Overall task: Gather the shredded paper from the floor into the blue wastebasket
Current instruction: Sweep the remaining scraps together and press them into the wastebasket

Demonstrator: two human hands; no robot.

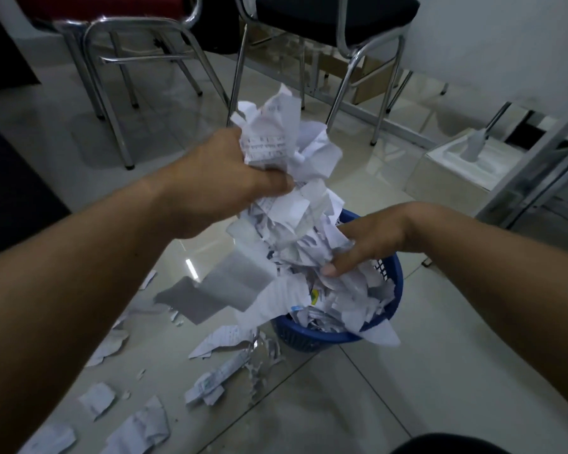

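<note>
So the left hand [223, 181] is clamped tight around a big crumpled wad of shredded paper [276, 139], and the stuff trails off it in a long up-and-down string into the blue wastebasket [395, 290], which sits upright, mouth up, right under both hands. The right hand [371, 240] has its fingers curled into the heap at the basket's top, gripping paper there. More scraps [95, 399] lie flat on the floor [407, 371] below the left forearm.
</note>
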